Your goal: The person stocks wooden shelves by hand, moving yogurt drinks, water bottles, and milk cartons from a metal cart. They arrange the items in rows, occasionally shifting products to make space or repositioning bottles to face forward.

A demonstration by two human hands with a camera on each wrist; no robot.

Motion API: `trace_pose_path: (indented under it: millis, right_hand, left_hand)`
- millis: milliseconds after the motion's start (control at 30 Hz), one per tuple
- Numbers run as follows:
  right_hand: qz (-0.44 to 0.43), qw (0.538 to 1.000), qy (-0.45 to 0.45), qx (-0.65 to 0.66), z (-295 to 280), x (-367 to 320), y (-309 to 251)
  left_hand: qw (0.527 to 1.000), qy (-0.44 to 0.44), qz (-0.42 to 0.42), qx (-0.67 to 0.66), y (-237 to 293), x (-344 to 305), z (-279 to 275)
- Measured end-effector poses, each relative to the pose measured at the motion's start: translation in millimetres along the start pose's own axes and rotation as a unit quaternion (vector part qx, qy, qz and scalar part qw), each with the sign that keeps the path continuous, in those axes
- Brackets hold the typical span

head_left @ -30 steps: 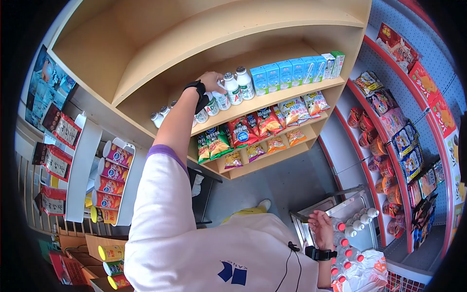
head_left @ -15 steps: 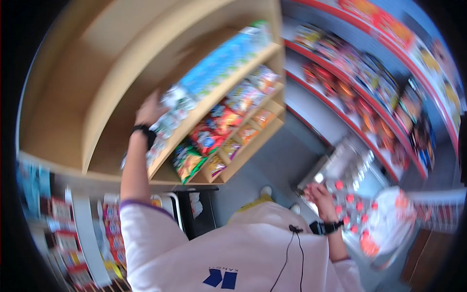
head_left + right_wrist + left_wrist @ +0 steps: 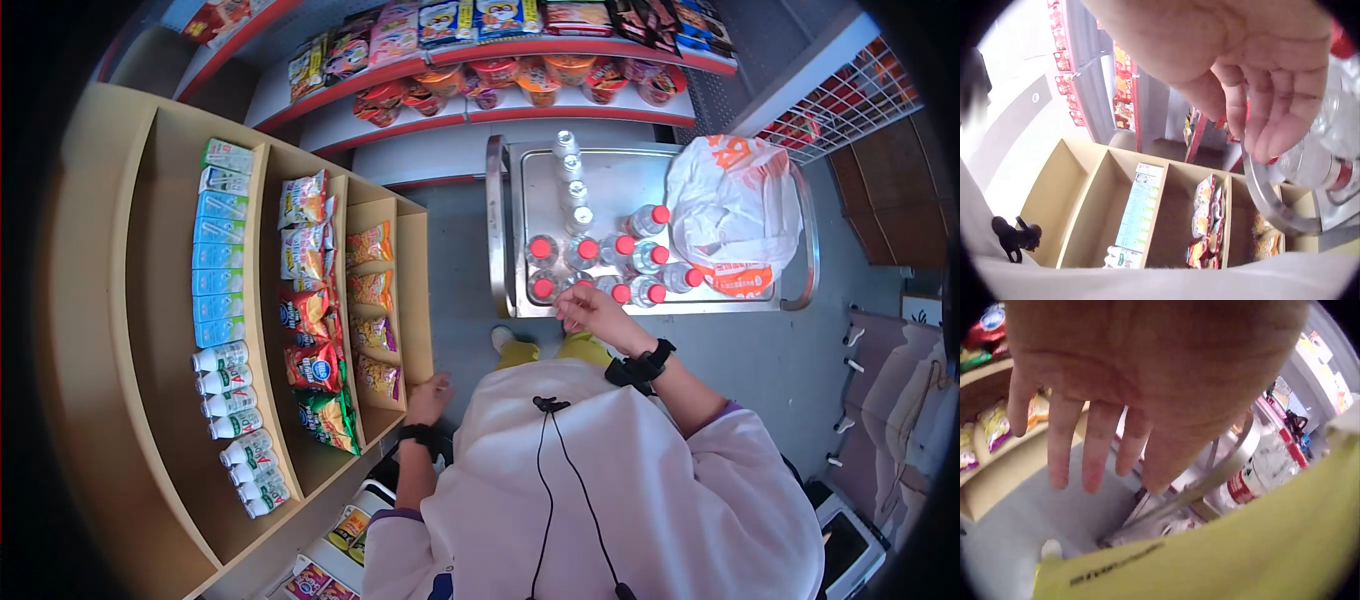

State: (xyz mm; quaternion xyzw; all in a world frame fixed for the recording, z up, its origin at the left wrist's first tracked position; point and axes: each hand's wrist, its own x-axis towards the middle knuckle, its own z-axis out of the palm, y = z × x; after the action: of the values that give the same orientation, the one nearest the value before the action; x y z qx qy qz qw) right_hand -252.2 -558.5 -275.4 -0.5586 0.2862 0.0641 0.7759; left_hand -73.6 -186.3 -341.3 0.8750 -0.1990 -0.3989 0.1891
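Observation:
My left hand [image 3: 430, 398] hangs beside the lower end of the wooden shelf unit, its fingers straight and holding nothing in the left wrist view. Over the near edge of the metal cart [image 3: 625, 160] is my right hand [image 3: 598, 315], close to several clear bottles with red caps [image 3: 655, 253]. The fingers of this right hand [image 3: 1260, 94] are loosely bent with nothing between them. A row of small white-capped bottles [image 3: 575, 193] stands on the same cart. White drink bottles [image 3: 232, 402] line one board of the shelf, next to blue drink cartons [image 3: 218, 256].
A white plastic bag [image 3: 735, 200] lies at the cart's right end. Bags of snacks [image 3: 312, 367] fill the shelf's lower boards. Beyond the cart, a red-edged rack [image 3: 520, 118] holds cup noodles and packets. The cart's metal handle [image 3: 498, 225] stands up on its left side.
My left hand has left the white bottles on the shelf and dropped to my side. The view has swung right toward the cart, while my right hand stays near the red-capped bottles.

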Motion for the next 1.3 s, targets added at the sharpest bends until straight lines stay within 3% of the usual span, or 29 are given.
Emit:
trace_pose_path:
  millis: [133, 200, 300, 367, 433, 500, 533, 567, 600, 633, 667, 733, 867, 900, 1067, 1133, 1300]
  right_hand:
    - [-0.087, 0.992, 0.080, -0.035, -38.9, -29.4, -19.4]
    - [-0.113, 0.982, 0.143, -0.056, -56.7, -37.4, -22.9]
    - [-0.113, 0.970, 0.197, -0.084, -80.1, -42.8, -19.6]
    - [-0.104, 0.972, 0.193, -0.087, -81.3, -43.7, -20.0]
    - [-0.128, 0.942, 0.204, -0.235, -79.3, -43.5, -14.6]
    - [-0.199, 0.908, 0.169, -0.327, -66.1, -51.7, -26.9]
    - [-0.282, 0.851, 0.142, -0.419, -66.4, -50.3, -19.5]
    - [-0.259, 0.838, 0.108, -0.467, -62.5, -49.7, -19.4]
    - [-0.257, 0.833, 0.091, -0.482, -62.0, -44.7, -10.5]
    - [-0.246, 0.840, 0.071, -0.478, -60.7, -43.2, -6.2]
    - [-0.234, 0.850, 0.062, -0.468, -65.1, -35.2, 10.6]
    - [-0.283, 0.798, 0.049, -0.530, -63.9, -35.4, 19.9]
    - [-0.264, 0.763, 0.053, -0.588, -60.0, -34.5, 21.5]
    - [-0.256, 0.760, 0.052, -0.595, -59.9, -34.0, 20.5]
    - [-0.296, 0.729, 0.084, -0.612, -52.9, -35.6, 15.7]
    - [-0.224, 0.702, 0.065, -0.673, -45.1, -42.8, -1.6]
    - [-0.255, 0.701, 0.073, -0.662, -56.1, -29.7, 18.0]
  left_hand:
    - [1.000, -0.026, -0.009, 0.008, -6.3, -0.6, 54.7]
    - [0.997, -0.010, 0.055, 0.053, 25.0, 0.6, 45.9]
    - [0.983, 0.133, 0.125, -0.009, 102.6, 18.2, 20.9]
    - [0.949, 0.215, 0.230, -0.030, 183.7, 20.5, -5.7]
    - [0.945, 0.184, 0.271, -0.007, 238.1, 33.4, -19.7]
    - [0.908, 0.195, 0.368, 0.036, 265.8, 61.2, -13.4]
    - [0.946, 0.132, 0.298, 0.009, 275.3, 74.2, -2.0]
    - [0.966, 0.061, 0.245, -0.055, 287.5, 68.0, -0.5]
    - [0.949, 0.033, 0.270, -0.159, 258.1, 135.5, 40.8]
    - [0.930, 0.117, 0.325, 0.125, 250.3, 169.9, 68.7]
    - [0.931, 0.133, 0.336, 0.042, 258.0, 153.4, 65.6]
    - [0.964, 0.058, 0.244, 0.092, 275.0, 148.7, 55.6]
    - [0.948, 0.145, 0.284, 0.008, 258.7, 175.5, 72.5]
    - [0.965, 0.128, 0.231, -0.004, 260.8, 175.2, 71.1]
    - [0.962, 0.119, 0.246, 0.003, 263.1, 157.1, 59.6]
    - [0.968, 0.123, 0.221, 0.001, 264.6, 150.7, 56.1]
    - [0.944, 0.170, 0.270, -0.079, 283.1, 117.2, 5.1]
